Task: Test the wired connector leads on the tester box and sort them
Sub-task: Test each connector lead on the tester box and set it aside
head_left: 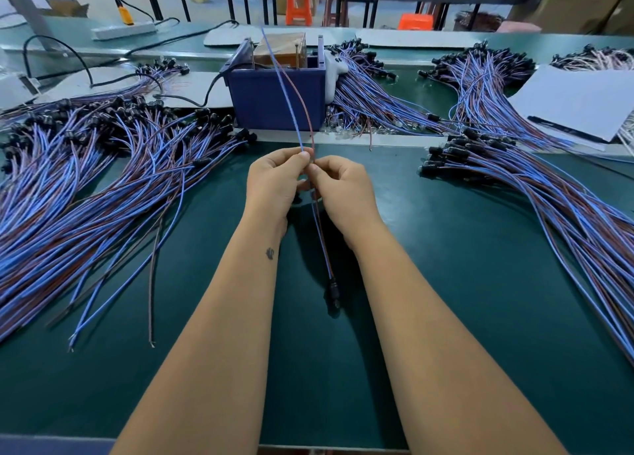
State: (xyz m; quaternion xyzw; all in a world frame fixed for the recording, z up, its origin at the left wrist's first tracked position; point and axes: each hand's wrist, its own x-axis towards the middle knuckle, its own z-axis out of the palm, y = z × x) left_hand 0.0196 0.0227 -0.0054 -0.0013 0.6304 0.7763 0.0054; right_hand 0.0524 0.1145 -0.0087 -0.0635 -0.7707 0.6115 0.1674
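Pinching one wired lead [302, 125] at mid-length, both hands raised together above the green bench [446, 283]. Left hand [274, 183] with thumb and forefinger pressed on the blue wire, grip closed on it near the top of the fist. Right hand [343, 186] just beside, touching the left, fingers curled, grip nipping the brown-red wire. Two free wire ends rising and splitting above the hands, the blue one straighter, the brown one bowed to the right, both crossing in front of the blue tester box [274, 97]. Below the hands, the same pair running down between the forearms to a black connector [333, 289] hanging over the bench.

Behind the hands, tester box standing at the far edge of the mat, with a brown block and upright pins on top and a black cable leading off to its left. Left of it, a broad heap of blue-and-brown leads [103, 166] fanned across the bench, black connectors at the far ends. To the right, another pile of leads [549, 186] sweeping toward the near right corner, and further bundles [370, 90] beside and behind the box. White sheet [576, 104] at far right, partly over the wires. Orange stools [299, 4] beyond the bench.
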